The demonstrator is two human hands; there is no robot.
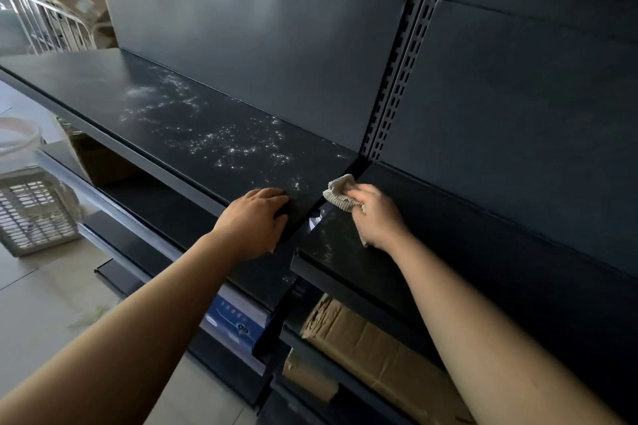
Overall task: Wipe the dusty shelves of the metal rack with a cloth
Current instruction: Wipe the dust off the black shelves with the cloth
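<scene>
A dark metal rack fills the view. Its left shelf [165,107] carries white speckled dust or droplets across the middle. My left hand [253,221] grips that shelf's front right corner, fingers on top. My right hand [374,216] holds a crumpled beige cloth [340,193] pressed onto the right shelf [448,235], close to the gap between the two shelves. A slotted upright [404,55] rises behind the gap.
Lower shelves hold cardboard boxes [373,338] and a blue and white package [234,317]. A white plastic basket [34,214] stands on the floor at left. A metal railing and cardboard [69,14] lie beyond the rack's left end.
</scene>
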